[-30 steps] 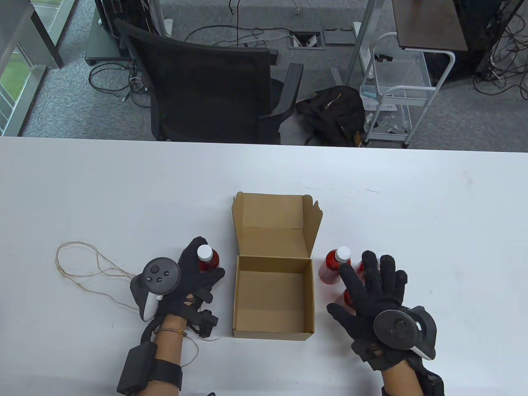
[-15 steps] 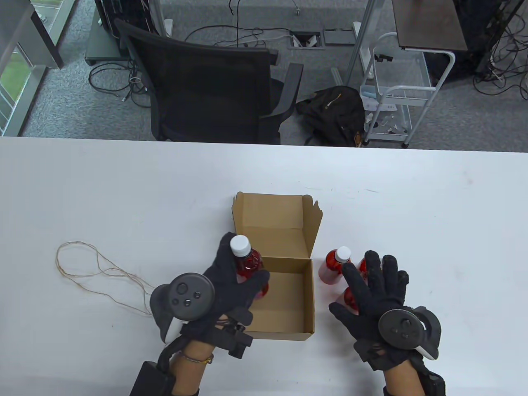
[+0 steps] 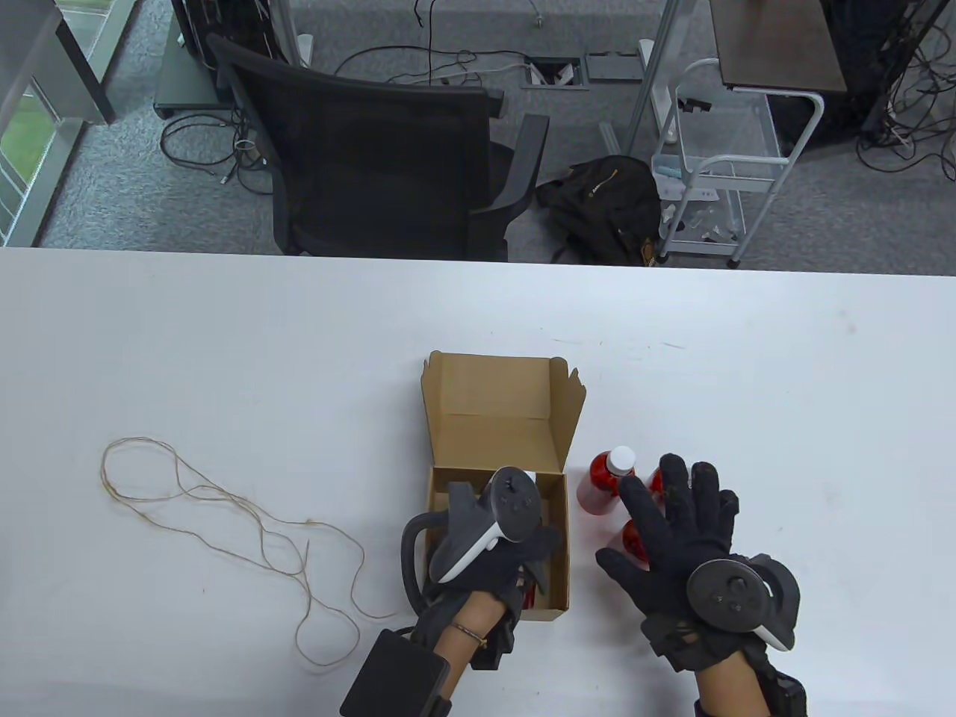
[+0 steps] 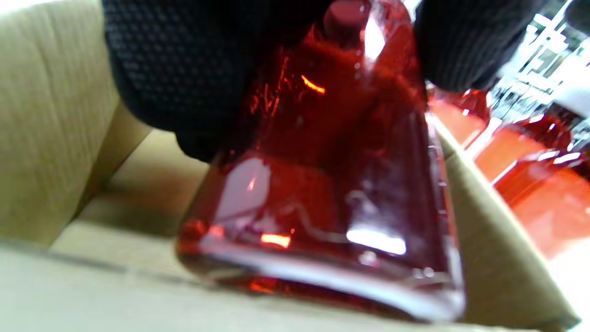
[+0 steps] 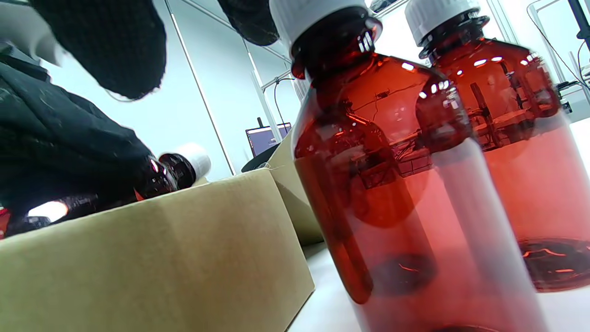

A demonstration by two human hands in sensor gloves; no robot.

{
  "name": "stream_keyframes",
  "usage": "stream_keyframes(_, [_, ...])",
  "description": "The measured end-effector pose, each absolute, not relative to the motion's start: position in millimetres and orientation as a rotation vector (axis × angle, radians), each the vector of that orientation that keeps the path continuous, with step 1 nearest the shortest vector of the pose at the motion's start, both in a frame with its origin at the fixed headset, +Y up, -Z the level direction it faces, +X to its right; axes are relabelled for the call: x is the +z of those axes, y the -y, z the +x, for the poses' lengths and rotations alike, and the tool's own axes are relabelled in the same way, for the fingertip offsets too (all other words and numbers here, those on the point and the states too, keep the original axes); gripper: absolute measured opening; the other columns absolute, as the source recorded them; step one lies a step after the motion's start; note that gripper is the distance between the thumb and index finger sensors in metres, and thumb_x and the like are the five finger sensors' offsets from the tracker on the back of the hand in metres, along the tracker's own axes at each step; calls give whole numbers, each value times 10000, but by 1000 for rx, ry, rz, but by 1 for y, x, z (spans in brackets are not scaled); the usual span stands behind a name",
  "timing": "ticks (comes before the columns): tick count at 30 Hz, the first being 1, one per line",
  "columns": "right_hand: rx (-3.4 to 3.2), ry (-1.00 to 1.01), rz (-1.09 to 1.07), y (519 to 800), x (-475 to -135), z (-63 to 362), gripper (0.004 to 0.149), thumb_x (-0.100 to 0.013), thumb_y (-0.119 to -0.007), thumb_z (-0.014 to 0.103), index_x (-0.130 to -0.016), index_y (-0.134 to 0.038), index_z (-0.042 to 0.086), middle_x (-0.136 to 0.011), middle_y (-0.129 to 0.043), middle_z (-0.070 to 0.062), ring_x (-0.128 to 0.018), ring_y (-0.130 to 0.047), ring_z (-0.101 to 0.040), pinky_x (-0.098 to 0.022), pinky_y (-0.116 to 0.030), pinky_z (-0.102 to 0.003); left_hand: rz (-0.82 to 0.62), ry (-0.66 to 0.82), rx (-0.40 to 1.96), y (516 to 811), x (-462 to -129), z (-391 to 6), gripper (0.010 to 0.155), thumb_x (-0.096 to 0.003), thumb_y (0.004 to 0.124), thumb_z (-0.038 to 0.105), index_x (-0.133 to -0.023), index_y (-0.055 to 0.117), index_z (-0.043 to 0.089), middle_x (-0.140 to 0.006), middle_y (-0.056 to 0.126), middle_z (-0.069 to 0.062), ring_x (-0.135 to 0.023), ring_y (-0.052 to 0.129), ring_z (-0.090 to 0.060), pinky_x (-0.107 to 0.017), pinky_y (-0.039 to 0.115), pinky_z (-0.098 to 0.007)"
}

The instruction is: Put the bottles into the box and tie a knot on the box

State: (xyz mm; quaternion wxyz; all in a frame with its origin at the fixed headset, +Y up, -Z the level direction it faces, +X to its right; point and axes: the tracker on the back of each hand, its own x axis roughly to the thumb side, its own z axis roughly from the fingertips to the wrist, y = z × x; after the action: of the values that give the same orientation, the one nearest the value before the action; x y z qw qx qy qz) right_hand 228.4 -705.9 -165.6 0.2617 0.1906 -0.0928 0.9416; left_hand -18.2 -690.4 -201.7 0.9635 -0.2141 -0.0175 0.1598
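Observation:
An open cardboard box (image 3: 565, 538) stands at the table's front middle, its lid (image 3: 493, 399) raised at the back. My left hand (image 3: 534, 549) reaches down into it and grips a red bottle (image 4: 332, 198) with a white cap (image 5: 196, 159), tilted, its base low inside the box (image 4: 55, 152). Right of the box stand three red bottles (image 3: 600, 487); two of them (image 5: 378, 184) (image 5: 516, 161) are close in the right wrist view. My right hand (image 3: 672, 515) is spread over them with straight fingers (image 5: 115, 46), holding nothing.
A long thin string (image 3: 224, 515) lies in loose loops on the white table (image 3: 224, 336) left of the box. A black office chair (image 3: 373, 142) stands beyond the far edge. The box wall (image 5: 161, 258) runs right beside the standing bottles.
My left hand has carried its bottle from left of the box over the rim and down inside. The string it covered now lies in view. My right hand has barely moved.

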Motion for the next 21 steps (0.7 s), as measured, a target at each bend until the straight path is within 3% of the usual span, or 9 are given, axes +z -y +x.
stream_keyframes(10, [2535, 264, 517, 705, -165, 230, 829, -492, -793, 568, -1145, -421, 218, -1166, -105, -214, -957, -10, -536, -574, -45, -763, -625, -24, 335, 724, -213, -17, 972, -542, 805, 609, -1117, 472, -100, -974, 836, -398, -665, 1078, -440, -419, 961, -393])
stream_keyframes(21, [2530, 250, 512, 706, -166, 230, 829, -490, -794, 567, -1144, -421, 219, -1165, -106, -216, -956, -10, -537, -575, -46, -762, -678, -10, 339, 736, -215, -12, 931, -556, 798, 545, -1111, 461, -121, -992, 792, -436, -719, 1052, -460, -443, 967, -392])
